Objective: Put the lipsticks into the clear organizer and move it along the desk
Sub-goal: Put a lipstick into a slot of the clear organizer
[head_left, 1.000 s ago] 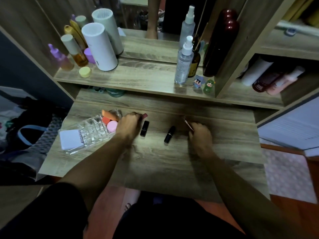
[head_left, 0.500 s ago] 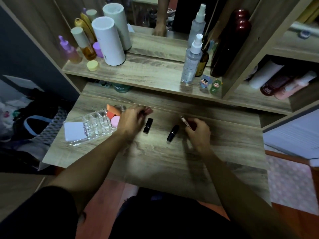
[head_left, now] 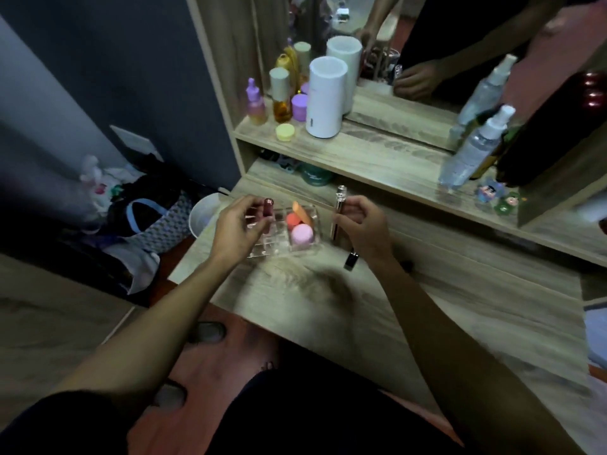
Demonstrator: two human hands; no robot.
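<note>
Beneath both hands we find the wood-grain desk (head_left: 443,300), with a shelf (head_left: 377,159) beyond the hands carrying a white cylinder (head_left: 325,96), a clear spray bottle (head_left: 473,149) and several small bottles. Between the two hands, resting on the desk, we note the clear organizer (head_left: 285,234); its compartment nearest the right hand holds a pink sponge (head_left: 301,234) and orange sponges (head_left: 297,216). Our left hand (head_left: 236,226) is closed on a dark red lipstick (head_left: 268,210), held upright over the organizer's left part; whether its lower end has entered a compartment we cannot tell. Our right hand (head_left: 363,221) pinches a slim clear-capped lipstick (head_left: 338,211), held upright just beside the organizer's right wall. Just below the right hand, a black lipstick (head_left: 351,260) lies on the desk, apart from the organizer. A further dark item beside the right wrist is too blurred to identify.
</note>
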